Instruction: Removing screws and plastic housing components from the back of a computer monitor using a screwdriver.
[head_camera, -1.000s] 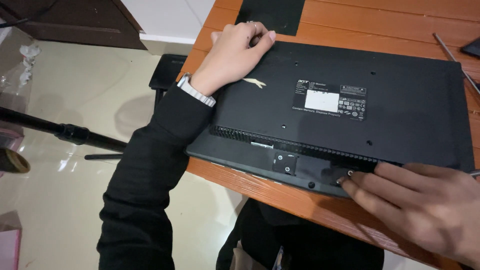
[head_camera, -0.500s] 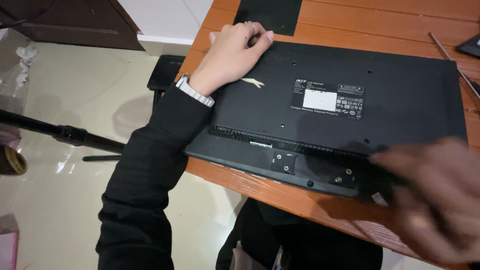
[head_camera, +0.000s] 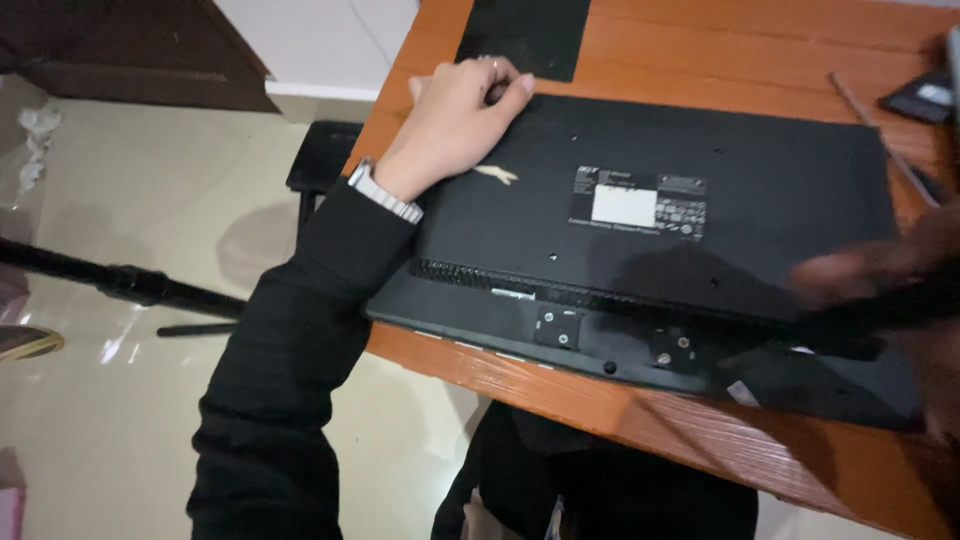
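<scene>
A black flat monitor (head_camera: 700, 140) lies face down on an orange wooden table (head_camera: 640, 415), its back carrying a white label (head_camera: 623, 205). My left hand (head_camera: 455, 125) rests on the monitor's far left corner, with the fingers curled over its edge. A metal watch (head_camera: 383, 192) sits on that wrist above a black sleeve. My right hand (head_camera: 900, 265) is a blur at the right edge, over the monitor's near right part. A dark blurred streak lies under its fingers, and I cannot tell if it holds anything. Two small screw mounts (head_camera: 560, 326) show on the lower back panel.
A black mat (head_camera: 525, 35) lies at the table's far edge. A thin rod (head_camera: 880, 130) and a small dark device (head_camera: 925, 95) lie at the far right. Beside the table, a black stool (head_camera: 320, 160) and a dark tripod leg (head_camera: 120, 282) stand on the glossy floor.
My right hand has left the lower mount area and swept right, now blurred at the frame's edge. The left hand has stayed on the corner.
</scene>
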